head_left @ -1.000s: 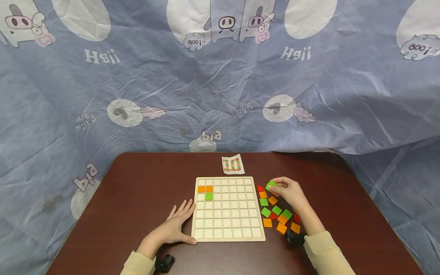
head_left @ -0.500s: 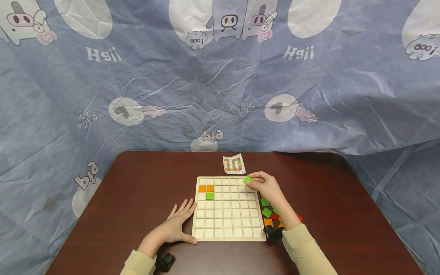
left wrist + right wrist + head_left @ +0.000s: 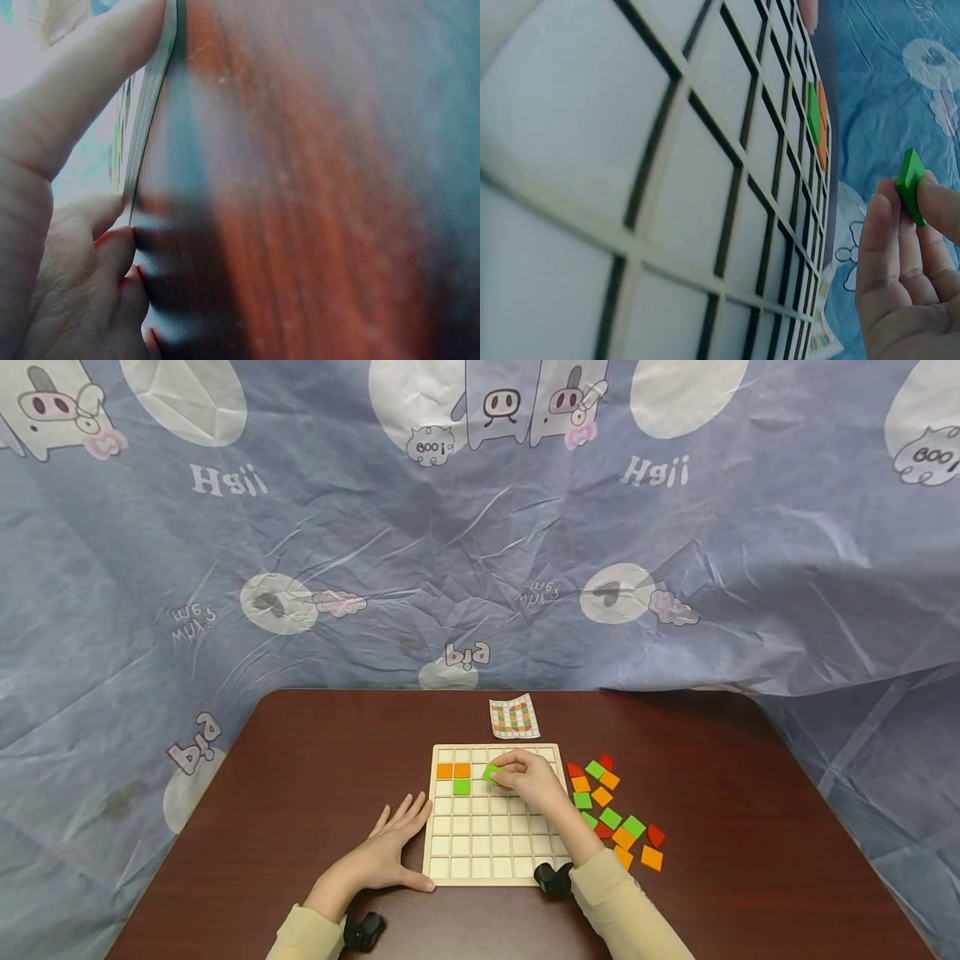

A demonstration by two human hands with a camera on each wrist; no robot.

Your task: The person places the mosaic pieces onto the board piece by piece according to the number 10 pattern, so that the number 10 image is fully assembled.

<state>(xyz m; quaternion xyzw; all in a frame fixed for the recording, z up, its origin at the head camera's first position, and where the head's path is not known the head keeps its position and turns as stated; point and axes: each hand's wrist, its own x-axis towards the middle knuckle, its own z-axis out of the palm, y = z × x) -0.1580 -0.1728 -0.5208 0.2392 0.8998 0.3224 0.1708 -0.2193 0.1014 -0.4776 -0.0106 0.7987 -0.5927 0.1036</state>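
Note:
A pale wooden grid board (image 3: pixel 480 843) lies in the middle of the table. Two orange square tiles (image 3: pixel 453 770) sit side by side in its second row from the back, with a green square tile (image 3: pixel 461 787) in the cell in front of the right one. My right hand (image 3: pixel 531 783) pinches another green tile (image 3: pixel 910 184) between thumb and fingers, over the back part of the board. My left hand (image 3: pixel 384 856) rests along the board's left edge, fingers spread, its thumb (image 3: pixel 90 82) at the near left corner.
Loose green, orange and red tiles (image 3: pixel 611 818) lie scattered to the right of the board, some overlapping. Behind the board is a small printed pattern card (image 3: pixel 514 717). A patterned blue cloth (image 3: pixel 480 552) hangs behind the dark wooden table (image 3: pixel 337 752).
My right hand has carried the green tile leftward from the loose pile to above the board. My left hand has stayed at the board's edge.

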